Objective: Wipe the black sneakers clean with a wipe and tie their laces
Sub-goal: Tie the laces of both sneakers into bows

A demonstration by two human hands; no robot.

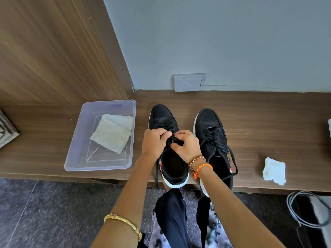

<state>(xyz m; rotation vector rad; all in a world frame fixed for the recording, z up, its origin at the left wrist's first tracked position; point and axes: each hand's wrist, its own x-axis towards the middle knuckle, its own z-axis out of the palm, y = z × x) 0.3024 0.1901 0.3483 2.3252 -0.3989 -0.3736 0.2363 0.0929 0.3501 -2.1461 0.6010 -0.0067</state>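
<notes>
Here, two black sneakers are seen side by side on a wooden surface [268, 126], toes pointed toward a grey wall [215, 42] and heels at the near edge. The left sneaker [162, 115] is being worked on: its black lace [176, 139] is pinched between the curled fingers of the left hand [155, 140] and the right hand [186, 145], which meet over the tongue and touch one another. A loose end of that lace is left hanging down past the edge of the surface beside the heel. The right sneaker [208, 122] is left untouched just beside the first, its laces [231, 154] untied and trailing over its outer side.

A crumpled white wipe [274, 170] is laid on the surface well to the right of the sneakers. To the left of them, a clear plastic tray [75, 140] is set, and folded white wipes [112, 133] are held inside it. A white wall socket [189, 82] is mounted on the wall just behind the sneakers. A gold bracelet [123, 223] is worn on the left forearm, and a beaded bracelet [197, 160] and an orange thread band [203, 169] are worn at the right wrist.
</notes>
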